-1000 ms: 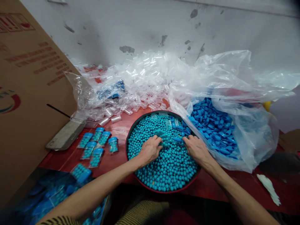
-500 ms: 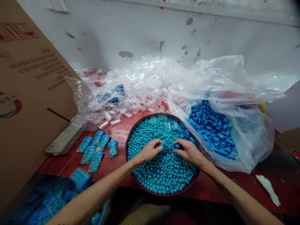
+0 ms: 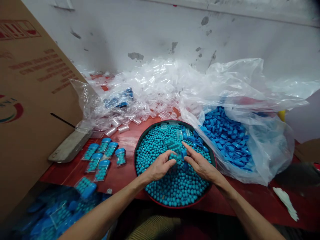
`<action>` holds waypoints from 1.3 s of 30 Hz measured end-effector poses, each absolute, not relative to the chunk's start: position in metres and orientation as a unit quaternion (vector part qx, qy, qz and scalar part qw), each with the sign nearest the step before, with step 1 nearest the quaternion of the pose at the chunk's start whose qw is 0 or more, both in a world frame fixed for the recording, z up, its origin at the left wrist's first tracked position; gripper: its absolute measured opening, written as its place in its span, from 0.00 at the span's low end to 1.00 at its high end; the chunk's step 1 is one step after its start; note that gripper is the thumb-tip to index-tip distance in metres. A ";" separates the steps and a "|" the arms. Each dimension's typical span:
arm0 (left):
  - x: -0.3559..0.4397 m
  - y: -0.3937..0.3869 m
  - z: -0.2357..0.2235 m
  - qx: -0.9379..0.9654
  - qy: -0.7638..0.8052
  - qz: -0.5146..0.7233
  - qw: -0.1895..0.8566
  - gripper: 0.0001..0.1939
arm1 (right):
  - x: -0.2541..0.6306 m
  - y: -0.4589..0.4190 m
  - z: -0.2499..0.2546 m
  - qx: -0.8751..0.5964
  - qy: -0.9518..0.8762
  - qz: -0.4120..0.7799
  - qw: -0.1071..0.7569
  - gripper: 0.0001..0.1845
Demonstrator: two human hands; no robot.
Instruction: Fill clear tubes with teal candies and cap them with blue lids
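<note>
A round tub (image 3: pixel 137 148) with a dark red rim is filled with small turquoise balls (image 3: pixel 172 193). Over its middle, my left hand (image 3: pixel 161 165) is closed on a small clear plastic container (image 3: pixel 176 157) with turquoise balls in it. Facing it, my right hand (image 3: pixel 200 163) pinches a blue cap (image 3: pixel 184 158) against the container's open end. I cannot tell whether the cap is seated. Several loose blue caps (image 3: pixel 197 140) and clear containers lie on the balls at the tub's back right.
Filled, capped containers (image 3: pixel 102 170) stand on the red table left of the tub, with more in a box below. Clear empty containers (image 3: pixel 155 83) are heaped at the back. A plastic bag (image 3: pixel 270 143) of blue caps lies right; a cardboard box (image 3: pixel 37 100) stands left.
My right hand has brought the blue cap leftward and turned it upright against the container. My left hand has tilted the container, keeping hold of it.
</note>
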State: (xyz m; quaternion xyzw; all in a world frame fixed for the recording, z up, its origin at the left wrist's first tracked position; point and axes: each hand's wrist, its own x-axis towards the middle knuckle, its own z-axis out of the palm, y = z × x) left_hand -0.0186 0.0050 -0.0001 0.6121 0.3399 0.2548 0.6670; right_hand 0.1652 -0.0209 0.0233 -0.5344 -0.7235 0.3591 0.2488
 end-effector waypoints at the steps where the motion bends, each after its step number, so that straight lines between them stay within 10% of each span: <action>1: -0.019 0.004 0.000 0.618 0.345 0.251 0.660 0.12 | 0.166 -0.021 0.025 -0.539 -0.724 0.352 0.248 0.25; 29: -0.011 -0.015 0.000 0.565 0.387 0.292 0.668 0.27 | 0.151 -0.035 0.010 -0.565 -0.648 0.378 0.344 0.18; 39: -0.011 -0.021 -0.009 0.559 0.397 0.324 0.652 0.15 | 0.152 -0.042 0.005 -0.479 -0.805 0.240 0.256 0.18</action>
